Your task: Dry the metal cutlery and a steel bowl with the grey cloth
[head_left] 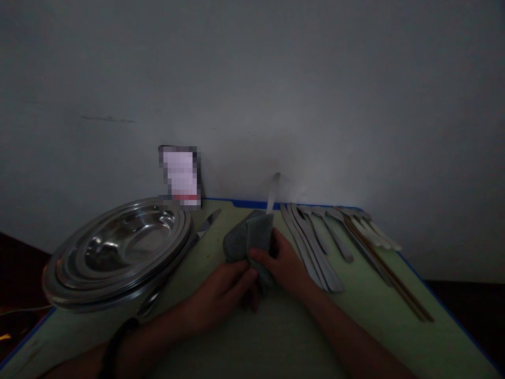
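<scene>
A grey cloth point(252, 237) is folded around a table knife, whose pale blade point(273, 193) sticks up out of its top toward the wall. My right hand point(286, 263) is closed on the cloth from the right, thumb across its front. From the lower left, my left hand point(226, 289) grips the bottom of the cloth with bent fingers. The knife's handle is hidden by the cloth and fingers. Another table knife point(205, 225) lies left of the cloth, beside the stacked steel plates point(59, 279).
Several table knives point(315, 258), metal spoons point(339, 242), wooden chopsticks point(390, 271) and white spoons point(381, 237) lie in a row at the right. A phone point(181, 176) leans against the wall behind the plates. The green table point(276, 342) has a blue edge.
</scene>
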Demonstrator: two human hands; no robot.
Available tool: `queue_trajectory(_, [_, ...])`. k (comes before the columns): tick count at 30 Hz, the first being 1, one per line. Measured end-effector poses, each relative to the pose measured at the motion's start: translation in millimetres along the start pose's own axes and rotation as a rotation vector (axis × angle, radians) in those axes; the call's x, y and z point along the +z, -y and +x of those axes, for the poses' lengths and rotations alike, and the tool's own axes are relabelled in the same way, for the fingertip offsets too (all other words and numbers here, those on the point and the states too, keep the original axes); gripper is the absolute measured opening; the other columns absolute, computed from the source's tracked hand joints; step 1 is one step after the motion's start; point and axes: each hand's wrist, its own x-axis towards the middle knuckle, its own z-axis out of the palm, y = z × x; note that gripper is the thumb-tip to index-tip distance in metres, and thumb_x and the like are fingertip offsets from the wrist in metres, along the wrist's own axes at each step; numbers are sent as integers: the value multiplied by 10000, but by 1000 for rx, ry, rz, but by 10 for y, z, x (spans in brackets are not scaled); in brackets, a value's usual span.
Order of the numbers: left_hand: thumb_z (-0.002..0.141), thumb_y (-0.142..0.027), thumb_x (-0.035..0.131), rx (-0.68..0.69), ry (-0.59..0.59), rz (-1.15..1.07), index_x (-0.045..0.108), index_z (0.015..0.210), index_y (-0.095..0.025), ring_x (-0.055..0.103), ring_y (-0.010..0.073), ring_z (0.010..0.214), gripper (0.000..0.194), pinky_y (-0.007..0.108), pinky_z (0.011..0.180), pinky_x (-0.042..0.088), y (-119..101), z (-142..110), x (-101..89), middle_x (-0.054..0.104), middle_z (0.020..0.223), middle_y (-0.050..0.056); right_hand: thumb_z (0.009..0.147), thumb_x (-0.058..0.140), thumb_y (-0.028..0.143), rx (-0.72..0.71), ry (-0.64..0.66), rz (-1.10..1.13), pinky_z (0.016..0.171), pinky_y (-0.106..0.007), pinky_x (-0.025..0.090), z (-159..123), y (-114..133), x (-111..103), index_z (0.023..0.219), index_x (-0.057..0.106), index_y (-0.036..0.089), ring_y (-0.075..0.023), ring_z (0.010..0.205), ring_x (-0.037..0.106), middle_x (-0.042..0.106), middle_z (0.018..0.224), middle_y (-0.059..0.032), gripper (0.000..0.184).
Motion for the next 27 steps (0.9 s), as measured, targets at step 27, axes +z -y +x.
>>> queue_trajectory(27, [903, -449, 334, 8, 16, 38, 518, 640, -177, 508, 110, 498, 421, 209, 505, 413, -38, -32, -2, 557, 541, 3, 761, 608, 436, 23, 65, -60, 783, -302, 482, -9, 29, -11, 947, 610, 191, -183, 889, 628, 685, 949, -35, 307])
